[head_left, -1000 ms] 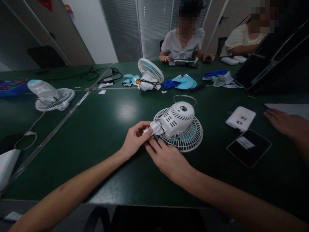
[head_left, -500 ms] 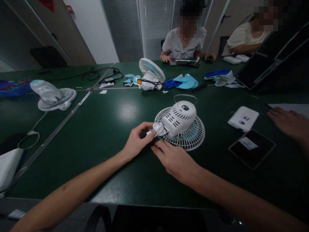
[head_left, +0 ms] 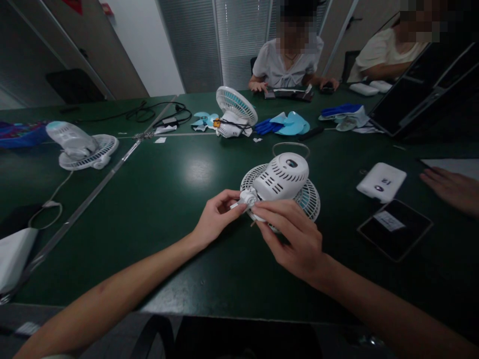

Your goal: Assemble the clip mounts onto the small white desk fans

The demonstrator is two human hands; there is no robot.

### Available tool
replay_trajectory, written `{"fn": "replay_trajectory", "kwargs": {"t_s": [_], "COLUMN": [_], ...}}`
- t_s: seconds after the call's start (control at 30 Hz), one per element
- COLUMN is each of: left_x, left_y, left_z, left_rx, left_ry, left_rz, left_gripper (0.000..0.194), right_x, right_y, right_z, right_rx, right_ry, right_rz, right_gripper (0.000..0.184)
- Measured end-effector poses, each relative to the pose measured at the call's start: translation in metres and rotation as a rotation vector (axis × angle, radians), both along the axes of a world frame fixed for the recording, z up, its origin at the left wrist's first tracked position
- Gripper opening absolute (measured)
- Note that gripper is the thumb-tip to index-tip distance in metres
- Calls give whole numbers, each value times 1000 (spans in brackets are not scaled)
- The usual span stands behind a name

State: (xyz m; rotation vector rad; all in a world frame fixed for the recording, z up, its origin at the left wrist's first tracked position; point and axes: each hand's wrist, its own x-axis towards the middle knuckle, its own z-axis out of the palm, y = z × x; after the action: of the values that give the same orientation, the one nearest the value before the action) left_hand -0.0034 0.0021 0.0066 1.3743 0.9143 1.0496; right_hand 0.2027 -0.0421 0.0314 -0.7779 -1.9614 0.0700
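A small white desk fan (head_left: 284, 184) lies face down on the dark green table (head_left: 160, 199), its grille on the surface and its motor housing up. My left hand (head_left: 217, 217) pinches the fan's white pivot bracket (head_left: 247, 198) at the left of the housing. My right hand (head_left: 290, 237) has come up over the grille's near edge, its fingers closed beside the same bracket; a small thin part seems pinched in them, too small to name.
A second fan (head_left: 80, 144) lies at the left, a third (head_left: 235, 112) at the back with blue blades (head_left: 290, 124) near it. A white box (head_left: 381, 182) and black phone (head_left: 394, 229) sit right. Another person's hand (head_left: 451, 189) rests far right. Two people sit opposite.
My right hand lifted off the table and moved up and right onto the fan's near edge by the bracket. The fan shifted slightly. My left hand stayed on the bracket.
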Motion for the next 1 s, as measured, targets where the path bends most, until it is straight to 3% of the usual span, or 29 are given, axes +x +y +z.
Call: {"fn": "replay_trajectory", "kwargs": {"t_s": [0.2, 0.37, 0.53, 0.73, 1.0], "left_x": [1, 0, 3, 3, 0], "left_y": [-1, -1, -3, -10, -9], "left_z": [0, -2, -4, -2, -2], "left_rx": [8, 12, 14, 55, 148], "left_ry": [7, 5, -20, -21, 38], "left_rz": [6, 7, -7, -71, -9], "left_gripper": [33, 33, 33, 31, 31], "right_x": [2, 8, 7, 7, 8], "right_y": [4, 9, 10, 8, 8], "right_z": [-5, -3, -6, -15, -10], "right_rx": [-15, 88, 116, 19, 27], "right_ry": [-4, -85, -192, -217, -292], "right_rz": [-89, -162, -136, -110, -116], "right_gripper": [51, 50, 44, 38, 32]}}
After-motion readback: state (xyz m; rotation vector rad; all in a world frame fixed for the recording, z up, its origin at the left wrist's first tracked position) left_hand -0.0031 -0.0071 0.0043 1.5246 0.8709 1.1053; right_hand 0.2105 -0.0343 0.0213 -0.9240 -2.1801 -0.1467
